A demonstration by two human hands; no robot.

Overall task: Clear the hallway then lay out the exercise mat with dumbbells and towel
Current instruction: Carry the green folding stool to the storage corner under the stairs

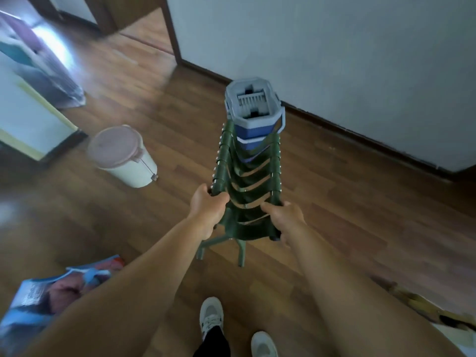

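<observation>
I hold a folded dark green camp cot (247, 181) out in front of me, lifted off the wooden floor, its metal legs hanging near my end. My left hand (208, 204) grips the left rail and my right hand (283, 217) grips the right rail. A blue mop bucket with a grey wringer top (253, 109) stands by the wall just beyond the far end of the cot. No mat, dumbbells or towel are in sight.
A white pedal bin with a pink lid (121, 155) stands on the floor to the left. A printed blue bag (46, 300) lies at lower left, cardboard (422, 305) at lower right. A white wall (334, 60) runs along the right, a doorway (144, 29) ahead.
</observation>
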